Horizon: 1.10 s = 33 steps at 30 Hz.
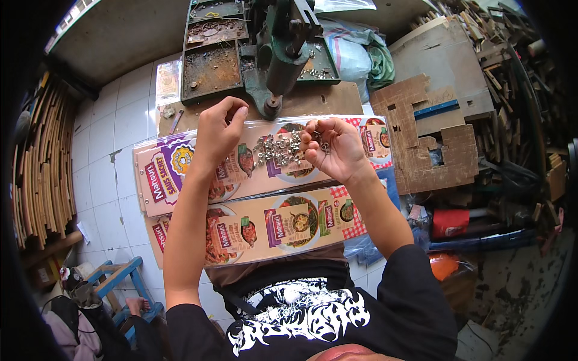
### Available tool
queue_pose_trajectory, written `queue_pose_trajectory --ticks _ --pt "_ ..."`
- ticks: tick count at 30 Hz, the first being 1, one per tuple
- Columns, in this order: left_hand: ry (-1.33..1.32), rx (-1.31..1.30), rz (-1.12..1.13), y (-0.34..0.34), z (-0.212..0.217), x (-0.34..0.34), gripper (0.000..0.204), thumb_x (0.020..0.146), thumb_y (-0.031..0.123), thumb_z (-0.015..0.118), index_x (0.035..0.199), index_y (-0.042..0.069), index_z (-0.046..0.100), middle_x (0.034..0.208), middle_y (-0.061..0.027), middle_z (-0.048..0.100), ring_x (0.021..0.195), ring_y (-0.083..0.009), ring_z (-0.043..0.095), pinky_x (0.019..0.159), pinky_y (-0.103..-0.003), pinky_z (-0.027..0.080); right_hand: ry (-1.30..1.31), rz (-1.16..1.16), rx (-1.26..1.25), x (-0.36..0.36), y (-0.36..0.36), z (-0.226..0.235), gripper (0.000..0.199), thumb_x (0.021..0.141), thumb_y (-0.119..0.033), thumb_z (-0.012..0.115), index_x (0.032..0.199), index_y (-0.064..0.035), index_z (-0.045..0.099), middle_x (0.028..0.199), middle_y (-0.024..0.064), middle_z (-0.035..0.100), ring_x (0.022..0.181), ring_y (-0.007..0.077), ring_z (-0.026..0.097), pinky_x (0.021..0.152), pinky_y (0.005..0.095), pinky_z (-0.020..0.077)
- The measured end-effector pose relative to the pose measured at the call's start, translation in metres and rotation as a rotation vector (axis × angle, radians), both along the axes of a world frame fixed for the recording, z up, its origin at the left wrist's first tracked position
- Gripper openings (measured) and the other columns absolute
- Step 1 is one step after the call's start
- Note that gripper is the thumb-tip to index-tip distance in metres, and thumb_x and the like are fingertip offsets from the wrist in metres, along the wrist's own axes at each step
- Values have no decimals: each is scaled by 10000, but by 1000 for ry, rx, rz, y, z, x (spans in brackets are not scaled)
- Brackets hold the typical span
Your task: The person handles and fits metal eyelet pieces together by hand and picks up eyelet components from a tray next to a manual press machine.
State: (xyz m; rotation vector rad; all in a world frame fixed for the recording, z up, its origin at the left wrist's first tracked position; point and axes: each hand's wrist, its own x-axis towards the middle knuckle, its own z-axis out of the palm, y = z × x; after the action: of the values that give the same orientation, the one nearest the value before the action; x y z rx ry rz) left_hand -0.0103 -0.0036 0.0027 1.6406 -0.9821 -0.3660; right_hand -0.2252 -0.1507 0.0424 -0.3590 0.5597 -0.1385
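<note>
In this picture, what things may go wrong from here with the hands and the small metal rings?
The loose rings could scatter if the sheet under them is tilted or pulled. Some rings appear to sit in the half-open right hand and might spill. The left hand is close to the press, so a finger could be pinched if it strayed underneath.

My sleeves (415,289) are black; mid-frame, silvery eyelets (278,150), peach sheets (256,188) with red-and-white checks; upper centre, a dark green press (283,63).
</note>
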Motion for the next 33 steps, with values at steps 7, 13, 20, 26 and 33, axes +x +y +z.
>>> queue_pose_trajectory --ticks 7,13,20,26,33 --pt "-10 6 6 1 -1 1 170 925 113 629 971 -40 685 716 -81 672 621 -103 596 590 -272 478 -28 -9 -31 -5 35 17 386 951 -184 426 1113 105 624 1084 250 665 937 331 687 938 483 575" --pt "-7 32 -2 2 -1 1 174 945 118 619 1000 -33 685 755 -56 676 666 -86 597 618 -254 483 -28 -23 -3 -7 63 39 431 1035 -197 362 1261 115 556 1214 257 624 1182 371 609 1096 483 471" --pt "-6 8 24 0 -6 2 182 928 138 636 976 -27 696 704 -76 670 625 -99 596 590 -271 475 96 -218 216 -10 97 35 455 1081 -245 411 1339 128 442 1287 232 530 1282 353 508 1169 491 392" --pt "-26 -1 20 -2 -8 3 196 929 158 642 988 -17 708 718 -72 685 641 -102 611 603 -270 487 13 -194 262 -19 109 15 425 1068 -225 459 1310 124 454 1242 209 533 1267 354 506 1165 481 391" --pt "-45 52 -9 1 -7 4 184 968 136 612 1046 -15 683 819 -22 681 718 -61 591 654 -226 487 -4 -151 229 -18 114 23 374 1035 -123 495 1325 108 446 1276 217 533 1286 349 515 1131 456 441"
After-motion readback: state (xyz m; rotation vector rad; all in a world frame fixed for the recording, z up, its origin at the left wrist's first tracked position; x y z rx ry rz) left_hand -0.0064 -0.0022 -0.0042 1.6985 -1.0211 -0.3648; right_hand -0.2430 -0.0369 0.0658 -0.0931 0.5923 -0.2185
